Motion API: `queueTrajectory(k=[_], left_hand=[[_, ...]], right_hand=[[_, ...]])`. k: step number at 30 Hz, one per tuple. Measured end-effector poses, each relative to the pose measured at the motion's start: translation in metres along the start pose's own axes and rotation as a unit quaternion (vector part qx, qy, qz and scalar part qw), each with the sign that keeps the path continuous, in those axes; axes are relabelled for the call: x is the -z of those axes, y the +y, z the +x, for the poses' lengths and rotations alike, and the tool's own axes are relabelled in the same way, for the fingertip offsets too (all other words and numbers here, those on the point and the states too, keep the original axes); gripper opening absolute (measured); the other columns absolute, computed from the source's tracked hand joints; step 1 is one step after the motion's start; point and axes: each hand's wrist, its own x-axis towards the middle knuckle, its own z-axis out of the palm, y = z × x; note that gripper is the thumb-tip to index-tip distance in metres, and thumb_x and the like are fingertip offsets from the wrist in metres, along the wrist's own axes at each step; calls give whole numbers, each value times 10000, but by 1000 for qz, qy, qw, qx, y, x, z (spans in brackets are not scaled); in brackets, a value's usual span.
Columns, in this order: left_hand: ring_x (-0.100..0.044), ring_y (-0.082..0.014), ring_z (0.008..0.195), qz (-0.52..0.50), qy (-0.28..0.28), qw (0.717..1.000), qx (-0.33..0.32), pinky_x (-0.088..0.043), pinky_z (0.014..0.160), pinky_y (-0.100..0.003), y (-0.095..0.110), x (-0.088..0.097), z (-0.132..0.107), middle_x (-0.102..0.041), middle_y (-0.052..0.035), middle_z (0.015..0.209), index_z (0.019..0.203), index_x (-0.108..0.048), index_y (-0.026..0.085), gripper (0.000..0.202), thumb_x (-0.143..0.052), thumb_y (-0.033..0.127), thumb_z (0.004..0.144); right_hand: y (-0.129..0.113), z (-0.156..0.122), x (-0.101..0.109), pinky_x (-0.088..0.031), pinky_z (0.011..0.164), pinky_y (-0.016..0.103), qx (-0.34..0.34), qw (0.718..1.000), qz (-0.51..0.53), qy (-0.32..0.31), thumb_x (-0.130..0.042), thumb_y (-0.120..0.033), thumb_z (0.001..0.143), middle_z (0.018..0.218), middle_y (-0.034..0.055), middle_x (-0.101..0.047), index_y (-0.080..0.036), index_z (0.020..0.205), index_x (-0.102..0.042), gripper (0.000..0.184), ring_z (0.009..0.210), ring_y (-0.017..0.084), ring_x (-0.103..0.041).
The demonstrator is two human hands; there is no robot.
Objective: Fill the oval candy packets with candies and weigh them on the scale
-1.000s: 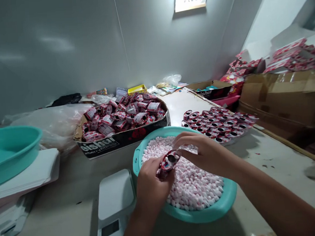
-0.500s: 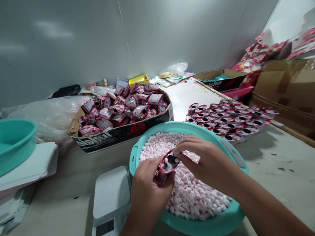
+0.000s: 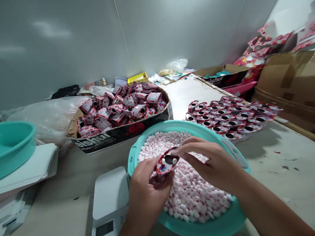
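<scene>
My left hand (image 3: 150, 190) is wrapped round a small red-and-white printed candy box (image 3: 163, 167), whose top with a dark round hole faces up. White candies show at the edge of that hole. The fingertips of my right hand (image 3: 207, 161) are bent together at the box's far right rim; whether a candy is pinched in them is hidden. Both hands are over a turquoise basin (image 3: 206, 233) filled with pale pink and white candies (image 3: 190, 198).
Left of the basin stands a white kitchen scale (image 3: 111, 193). A black carton (image 3: 126, 131) heaped with similar boxes is behind it. Rows of upright boxes with holes (image 3: 227, 116) stand at right. Another turquoise basin (image 3: 10, 142) rests on white sheets; a large cardboard box (image 3: 292, 83) is far right.
My right fingertips have drawn slightly back from the hole, leaving more of it in view. White candies at its edge appear in different spots. The left hand keeps hold of the box.
</scene>
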Motion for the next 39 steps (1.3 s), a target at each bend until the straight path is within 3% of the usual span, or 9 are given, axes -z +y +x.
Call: queueTrajectory(k=[7, 11, 15, 21, 24, 31, 35, 39], left_hand=[[-674, -177, 960, 14, 15, 1000, -22, -535, 852, -275, -2, -2, -1, -722, -17, 1047, 1198, -701, 249, 339, -730, 188, 865], [-672, -185, 957, 31, 6, 999, -22, -547, 844, -288, -3, -1, -3, -715, -24, 1038, 1214, -694, 255, 363, -749, 198, 859], [-677, -192, 951, 35, 12, 999, -22, -554, 840, -297, -1, -1, -2, -716, -35, 1029, 1218, -692, 248, 365, -744, 192, 861], [-680, -194, 948, 30, 5, 999, -36, -553, 829, -297, 0, -1, -2, -717, -47, 1034, 1141, -685, 234, 248, -741, 257, 901], [-674, -175, 965, 23, 6, 999, -32, -543, 845, -272, 1, 0, -1, -713, -25, 1044, 1168, -673, 247, 268, -729, 238, 907], [-665, -181, 987, 5, 1, 1000, -6, -527, 874, -271, 3, 0, -1, -708, -27, 1066, 1206, -689, 254, 300, -716, 220, 909], [-664, -200, 1010, 16, 7, 1000, -18, -527, 893, -290, 1, 0, -1, -711, -46, 1082, 1219, -692, 244, 319, -720, 212, 902], [-668, -200, 1020, 17, 11, 1000, -23, -530, 901, -291, 1, 1, 1, -715, -51, 1107, 1215, -693, 242, 315, -718, 201, 904]], right_hand=[[0, 2, -2, -553, 958, 338, 94, 995, -21, -26, -556, -133, 977, 1082, 60, -762, -228, 1043, -731, 210, 1097, 179, -671], [4, 0, -2, -567, 973, 366, 87, 993, -57, -61, -464, -75, 972, 1291, 60, -686, -280, 1056, -743, 356, 1196, 187, -642], [5, -3, 0, -593, 979, 347, 56, 995, -61, -62, -464, -96, 971, 1385, 86, -624, -316, 1193, -728, 409, 1268, 199, -624], [-5, -5, -1, -574, 1040, 304, 77, 991, -49, -102, -438, -84, 977, 1507, 42, -536, -442, 1477, -545, 625, 1375, 179, -558], [-4, -7, -1, -575, 1040, 320, 54, 992, -43, -108, -411, -91, 987, 1530, 53, -515, -400, 1448, -585, 582, 1375, 197, -559], [7, -8, 5, -516, 1089, 290, 22, 997, 54, -44, -406, -146, 1050, 1432, 38, -564, -362, 1309, -638, 409, 1346, 151, -562], [8, -6, 1, -504, 1093, 279, 1, 998, 34, -51, -404, -184, 1066, 1440, 40, -556, -350, 1365, -600, 394, 1349, 142, -549], [10, -5, -3, -538, 1027, 291, -12, 999, 14, -45, -422, -210, 1069, 1353, 74, -620, -290, 1365, -608, 359, 1213, 146, -627]])
